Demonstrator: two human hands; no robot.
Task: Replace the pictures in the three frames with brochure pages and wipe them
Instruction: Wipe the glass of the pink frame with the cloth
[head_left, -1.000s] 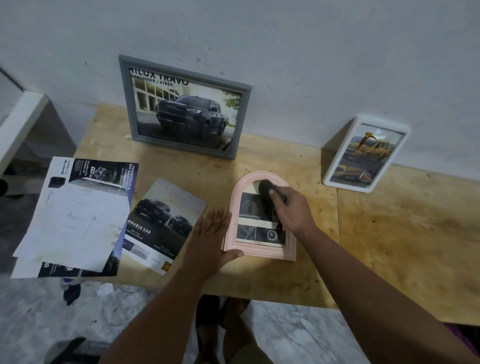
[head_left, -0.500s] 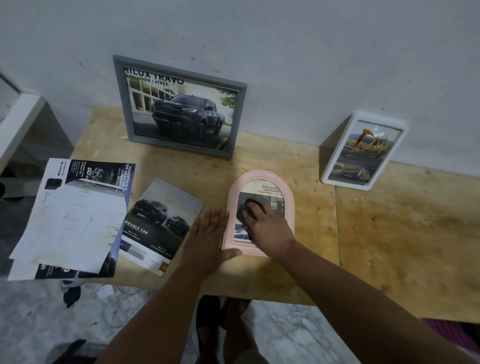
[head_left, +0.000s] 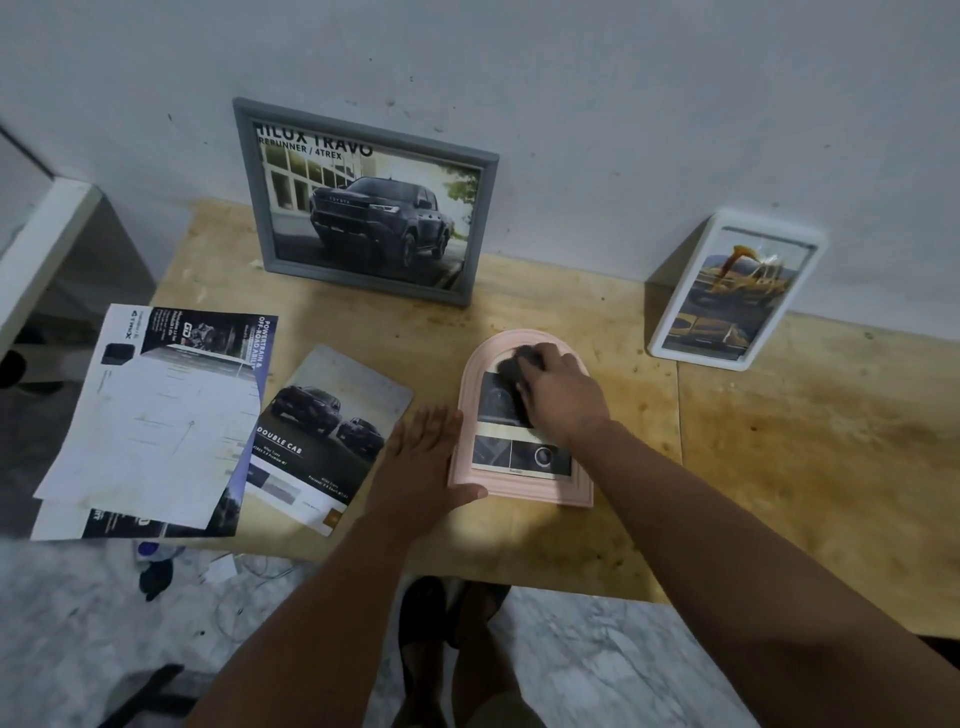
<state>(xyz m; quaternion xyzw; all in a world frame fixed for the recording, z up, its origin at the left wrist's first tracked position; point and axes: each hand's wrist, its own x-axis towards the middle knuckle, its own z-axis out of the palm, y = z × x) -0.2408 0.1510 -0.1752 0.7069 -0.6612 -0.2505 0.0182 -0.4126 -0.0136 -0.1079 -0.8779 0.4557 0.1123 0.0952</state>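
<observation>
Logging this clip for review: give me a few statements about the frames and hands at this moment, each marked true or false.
1. The pink arched frame lies flat on the wooden table. True.
2. The right hand holds a dark cloth on the pink frame. True.
3. The left hand grips a brochure page. False: it lies flat beside the pink frame's left edge, thumb on the bottom corner.
4. The grey frame lies face down. False: it stands against the wall, showing a dark pickup.
5. The white frame leans against the wall. True.

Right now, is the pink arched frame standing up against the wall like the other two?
No, the pink frame lies flat on the table, left hand bracing its edge.
</observation>
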